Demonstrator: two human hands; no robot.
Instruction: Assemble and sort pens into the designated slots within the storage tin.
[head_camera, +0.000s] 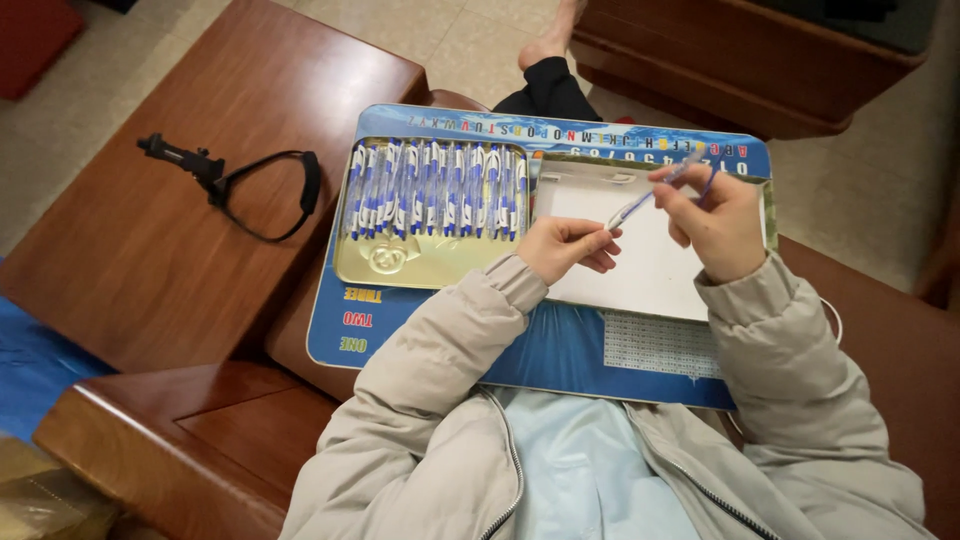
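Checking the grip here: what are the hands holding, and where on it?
One pen: left hand pinches its lower tip, right hand holds its upper end.

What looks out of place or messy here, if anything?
Nothing stands out. The pens lie in a neat row in the gold tin tray on the blue lap board. Both hands, left and right, hold one pen.

left hand (565, 247) fingers curled, pinching | right hand (718, 222) raised, fingers pinched
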